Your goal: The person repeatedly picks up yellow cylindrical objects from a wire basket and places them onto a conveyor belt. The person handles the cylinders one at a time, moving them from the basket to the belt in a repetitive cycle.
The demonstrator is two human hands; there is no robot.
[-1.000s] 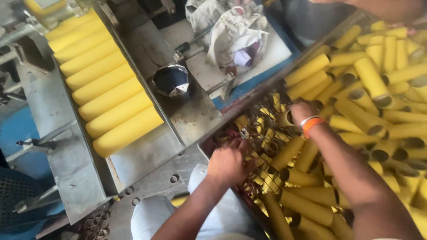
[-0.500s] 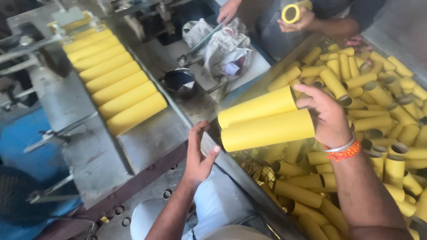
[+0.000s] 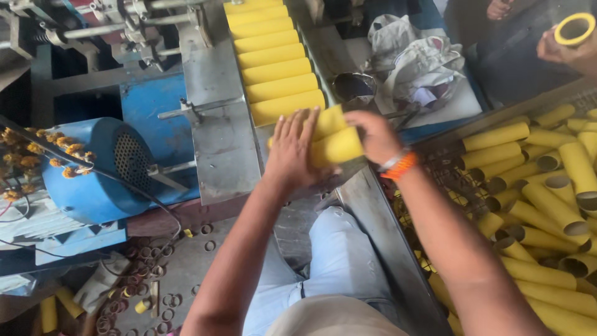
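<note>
Here, my left hand (image 3: 292,149) lies flat, fingers spread, against the near ends of two yellow tubes (image 3: 336,138), while my right hand (image 3: 373,134) wraps loosely over their far side; together the two hands clamp the pair between them. The tubes hang just above the metal bench (image 3: 217,149), touching or nearly touching the last of the row of yellow tubes (image 3: 277,62) already laid side by side on it. I judge these tubes to be light, hollow cardboard: stiff along their length, but liable to dent if squeezed across the middle, and smooth enough to roll off one another. The sound grip is therefore at the ends, palm against the open rims, with light side pressure only. To my right a wire crate (image 3: 460,180) holds a loose heap of tubes (image 3: 547,205). A blue motor (image 3: 93,168) stands to my left, a crumpled cloth (image 3: 416,62) and a small dark bowl (image 3: 353,86) lie beyond. Another person's hand (image 3: 569,50) holds a single tube (image 3: 573,28) at the far right.
</note>
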